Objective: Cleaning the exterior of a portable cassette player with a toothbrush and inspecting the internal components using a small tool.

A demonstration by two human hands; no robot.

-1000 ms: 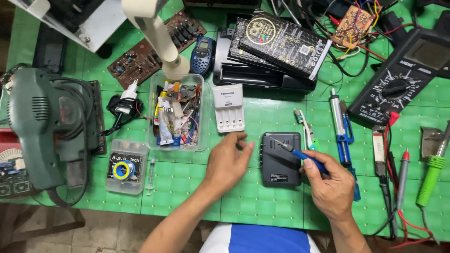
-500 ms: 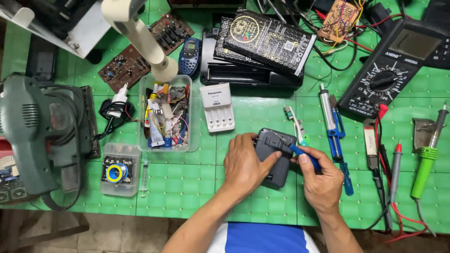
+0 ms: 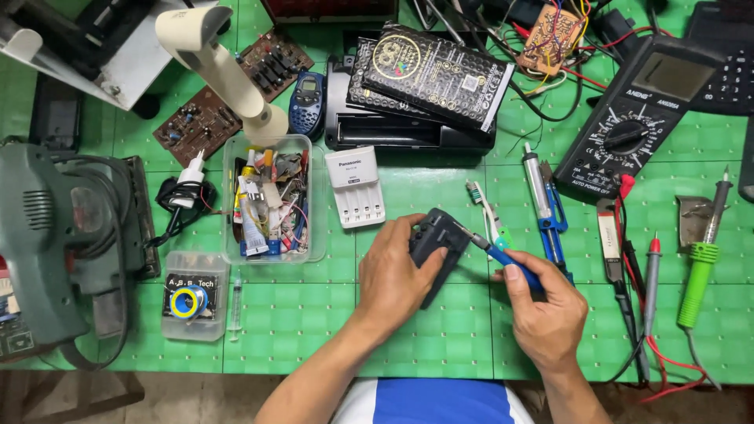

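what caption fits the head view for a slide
Left hand grips a black device; right hand applies a blue-handled screwdriver.

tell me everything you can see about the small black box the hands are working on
The small black box looks like a dark, matte plastic casing, roughly rectangular with rounded corners and small recesses on its upper face. It sits tilted, lifted at an angle off the green grid mat. The left hand grips its left side, fingers curled over the top edge. The metal tip of a blue-handled screwdriver, held in the right hand, meets its upper right corner.
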